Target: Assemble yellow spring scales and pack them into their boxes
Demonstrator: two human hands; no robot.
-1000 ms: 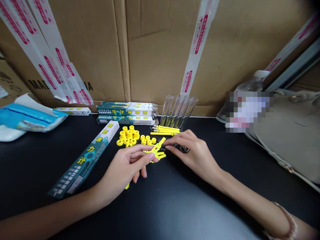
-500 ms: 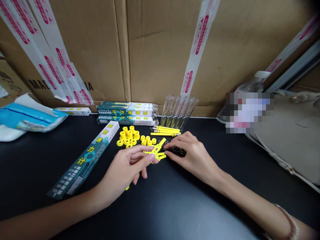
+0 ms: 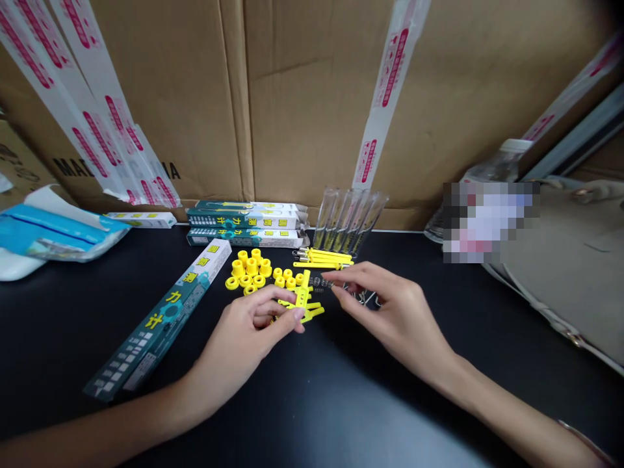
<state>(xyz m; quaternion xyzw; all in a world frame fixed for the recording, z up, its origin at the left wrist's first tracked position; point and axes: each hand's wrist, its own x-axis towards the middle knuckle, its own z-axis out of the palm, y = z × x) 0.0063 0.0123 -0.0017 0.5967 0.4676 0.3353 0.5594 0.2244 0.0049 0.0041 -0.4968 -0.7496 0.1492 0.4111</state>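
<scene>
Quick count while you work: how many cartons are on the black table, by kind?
Long teal-and-white cartons: 4 (3 stacked at the back, 1 lying diagonally beside the left hand)
Small white box: 1
Total: 5
</scene>
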